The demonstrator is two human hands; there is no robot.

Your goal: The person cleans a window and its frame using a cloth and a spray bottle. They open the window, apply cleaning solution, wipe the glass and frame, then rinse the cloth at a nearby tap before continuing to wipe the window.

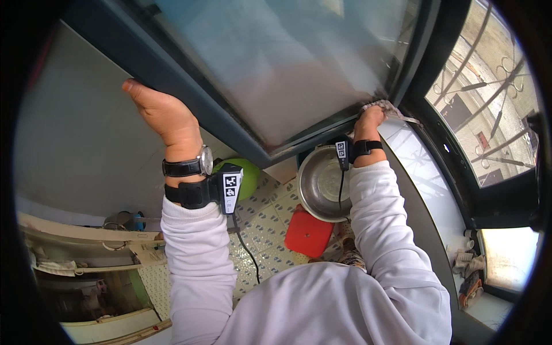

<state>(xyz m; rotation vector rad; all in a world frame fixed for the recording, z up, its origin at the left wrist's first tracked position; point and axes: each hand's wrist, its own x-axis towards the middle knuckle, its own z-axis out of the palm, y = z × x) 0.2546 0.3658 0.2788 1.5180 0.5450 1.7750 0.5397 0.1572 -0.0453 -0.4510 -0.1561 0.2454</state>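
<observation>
My left hand (pixel 166 114) is at the outer edge of the dark-framed window sash (pixel 207 101), its thumb showing and its fingers hidden behind the frame. A wristwatch (pixel 206 160) sits on that wrist above a strapped-on black device. My right hand (pixel 369 123) presses a crumpled, wet-looking cloth (pixel 383 107) against the sash's lower corner, beside the window opening. The sash's glass pane (pixel 302 73) looks hazy, with blurred reflections. A metal basin (pixel 321 181) stands below my right forearm, partly covered by it.
A red plastic stool (pixel 307 233) and a green round object (pixel 246 174) are on the patterned floor (pixel 258 220). To the right run a windowsill (pixel 414 142) and an opening with metal grille bars (pixel 483 95). Small items (pixel 470 267) lie at the far right. Shelving (pixel 99 267) stands at lower left.
</observation>
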